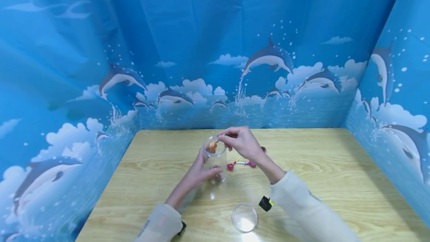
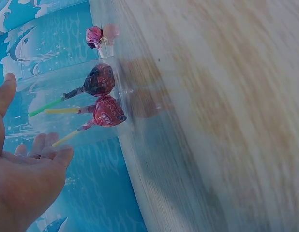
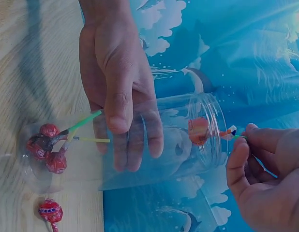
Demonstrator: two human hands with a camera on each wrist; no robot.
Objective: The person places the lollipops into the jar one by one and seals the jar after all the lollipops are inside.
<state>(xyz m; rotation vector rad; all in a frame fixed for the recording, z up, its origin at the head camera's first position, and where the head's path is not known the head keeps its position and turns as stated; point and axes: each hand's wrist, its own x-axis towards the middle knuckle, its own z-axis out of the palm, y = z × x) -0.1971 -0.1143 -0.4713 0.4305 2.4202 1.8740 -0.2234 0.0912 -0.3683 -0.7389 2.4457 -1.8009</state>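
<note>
Head view: one clear jar [image 1: 215, 161], roughly upright; contact with the surface [image 1: 134, 182] unclear. Left hand [image 1: 201, 173]: fingers wrapped about the jar's wall. Right hand [image 1: 240, 143]: fingers narrowed to a pinch, holding an orange lollipop [image 1: 213, 146] by its stick, head just inside the jar's mouth.

Risks, as judged: thin stick may twist in so fine a pinch, dropping the head onto the contents; head may catch the rim [image 3: 215, 164] if drawn sideways; slick wall may slide or tip under a loose left hold.

Materials: jar, smooth, transparent, cylindrical, ridged near the mouth. Bottom lollipops [image 3: 56, 162], three, round, in shiny wrappers, green and yellow sticks upward. Loose, beside the jar: red lollipop [image 1: 230, 167], purple lollipop [image 1: 251, 164]. Lid [image 1: 245, 217]: clear, glossy disc, well apart. Surface: pale, wood-grained. Sleeve [image 1: 309, 208]: off-white, soft-looking.
</note>
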